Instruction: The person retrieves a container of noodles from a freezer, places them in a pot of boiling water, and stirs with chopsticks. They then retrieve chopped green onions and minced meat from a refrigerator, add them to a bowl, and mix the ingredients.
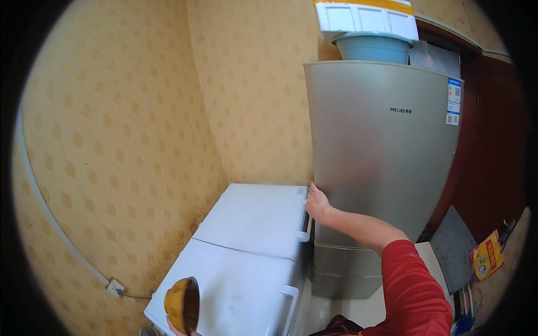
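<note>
At the bottom left my left hand (176,331) grips a yellow bowl (175,304) with a dark inside, tilted on its side over the near lid of a white chest freezer (248,218). My right hand (318,204), at the end of a red sleeve, reaches to the freezer's far right edge, beside the left side of a silver-grey refrigerator (378,147). Its fingers point away and their tips lie near the gap between the two appliances; whether they touch or hold the edge I cannot tell. Two white handles (289,294) run along the freezer's right edge.
A light-blue basin (374,47) and a white foam box (365,19) are stacked on the refrigerator. Patterned yellow wallpaper borders the freezer. A wall socket (115,287) with a plugged cable is at the lower left. A dark red door (496,147) and a yellow bag (487,256) are on the right.
</note>
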The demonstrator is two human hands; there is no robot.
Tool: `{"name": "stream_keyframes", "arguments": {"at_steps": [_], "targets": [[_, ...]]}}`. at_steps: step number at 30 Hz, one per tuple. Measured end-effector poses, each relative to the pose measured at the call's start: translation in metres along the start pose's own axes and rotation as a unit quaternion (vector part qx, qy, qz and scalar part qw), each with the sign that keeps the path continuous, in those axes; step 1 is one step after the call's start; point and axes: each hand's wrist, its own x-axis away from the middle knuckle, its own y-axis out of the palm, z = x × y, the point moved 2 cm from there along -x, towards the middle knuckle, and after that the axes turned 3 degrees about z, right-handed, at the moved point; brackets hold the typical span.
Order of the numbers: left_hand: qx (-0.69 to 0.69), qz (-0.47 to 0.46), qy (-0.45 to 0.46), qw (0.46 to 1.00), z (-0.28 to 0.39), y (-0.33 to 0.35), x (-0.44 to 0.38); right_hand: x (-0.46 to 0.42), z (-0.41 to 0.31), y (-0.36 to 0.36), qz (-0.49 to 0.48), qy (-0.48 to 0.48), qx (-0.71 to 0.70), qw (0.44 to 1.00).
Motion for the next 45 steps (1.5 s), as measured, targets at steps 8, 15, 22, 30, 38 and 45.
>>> {"name": "stream_keyframes", "arguments": {"at_steps": [8,15,22,30,38,45], "targets": [[0.398,0.056,-0.383,0.832,-0.108,-0.018,0.036,-0.025,-0.031,-0.025,-0.104,0.042,-0.019,0.994],[0.366,0.032,-0.436,0.822,-0.108,-0.028,0.066,0.033,-0.063,-0.115,-0.038,0.055,-0.019,0.998],[0.273,-0.091,-0.380,0.879,-0.124,0.010,0.030,0.177,-0.059,-0.266,0.292,0.108,-0.381,0.871],[0.047,-0.072,0.163,0.983,-0.021,0.062,-0.035,0.415,-0.012,-0.323,0.471,0.627,-0.233,0.574],[0.021,0.012,0.390,0.920,-0.003,0.101,-0.114,0.541,-0.013,-0.314,0.432,0.757,-0.167,0.461],[0.196,-0.070,0.299,0.931,0.071,0.094,-0.104,0.635,0.041,-0.275,0.382,0.834,-0.051,0.395]]}}
